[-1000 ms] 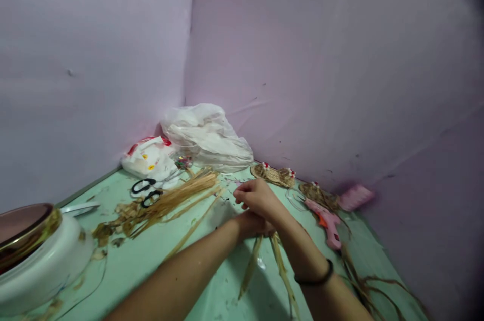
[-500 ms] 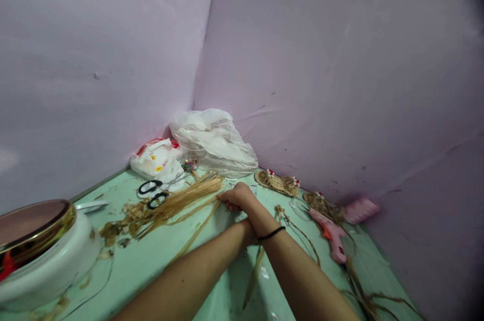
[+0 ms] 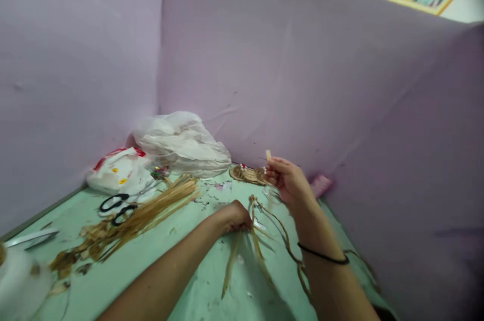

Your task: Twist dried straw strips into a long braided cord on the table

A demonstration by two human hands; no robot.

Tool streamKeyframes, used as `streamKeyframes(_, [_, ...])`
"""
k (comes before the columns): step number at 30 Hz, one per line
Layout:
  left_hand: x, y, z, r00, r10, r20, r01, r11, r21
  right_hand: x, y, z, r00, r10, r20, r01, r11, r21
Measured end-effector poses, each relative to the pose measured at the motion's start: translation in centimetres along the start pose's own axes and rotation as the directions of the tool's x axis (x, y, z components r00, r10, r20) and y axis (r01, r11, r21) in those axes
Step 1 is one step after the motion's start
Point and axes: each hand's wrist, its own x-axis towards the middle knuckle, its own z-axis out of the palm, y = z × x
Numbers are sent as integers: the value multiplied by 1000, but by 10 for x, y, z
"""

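Observation:
My left hand [image 3: 238, 216] is closed low over the green tabletop [image 3: 181, 260], with flat tan fibre strips [image 3: 257, 248] at its fingers. Another loose strip [image 3: 230, 265] hangs or lies just below that hand. Higher and to the right, my right hand [image 3: 289, 180] has its fingers pinched together. The pale end of a fibre strip [image 3: 268, 154] sticks up out of them; the rest of this strip is hard to make out. A braided cord [image 3: 283, 230], knotted at its top, lies between the two hands.
A bundle of dry fibres [image 3: 162, 205] lies left of my hands, beside black-handled scissors [image 3: 119, 207]. Behind stand a white plastic bag [image 3: 185, 144] and a smaller white-and-red bag [image 3: 121, 172]. A woven piece with beads [image 3: 247, 175] rests by the wall [image 3: 264, 84].
My right hand has risen and moved right from the fibre bundle, a strip in its fingers. The left hand, formerly behind the right forearm, now shows. The view has turned right.

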Motion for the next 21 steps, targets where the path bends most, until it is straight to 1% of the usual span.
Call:
streamKeyframes(1, [1,-1,0,999,-17,39,17,1000,-1,-6,-3,-18,996,-63,-67,59,996,-59])
streamKeyframes(2, [1,-2,-1,997,-40,64,41,999,-15,-12,-1,-34,992,-101,-75,85,980,-182])
streamKeyframes(3, [2,-2,-2,995,-49,87,52,998,-28,-19,4,-47,993,-111,-46,90,942,-324])
streamKeyframes(4, [3,-2,-3,993,-48,106,53,998,-44,-25,13,-56,995,-103,-4,89,879,-469])
streamKeyframes(6, [4,-1,-5,991,-22,134,33,996,-80,-34,37,-65,997,-44,57,71,703,-707])
streamKeyframes(8, [4,-1,-6,988,13,156,3,995,-104,-38,59,-65,1000,-2,28,25,541,-841])
streamKeyframes(9, [4,-1,-6,986,28,164,-10,994,-107,-38,67,-63,1000,11,22,14,488,-873])
streamKeyframes(10, [5,-2,-6,985,37,169,-20,995,-102,-38,73,-61,999,33,25,7,456,-890])
streamKeyframes(12, [5,-2,-5,984,42,172,-27,996,-85,-38,77,-58,996,83,39,-1,436,-900])
streamKeyframes(15, [5,-1,-5,985,36,169,-23,997,-74,-39,72,-56,989,146,35,-27,403,-915])
streamKeyframes(18, [5,0,-5,985,21,170,-6,996,-93,-41,70,-55,986,161,31,-27,344,-938])
streamKeyframes(21, [5,1,-5,984,14,177,4,995,-96,-41,73,-56,983,164,84,24,340,-940])
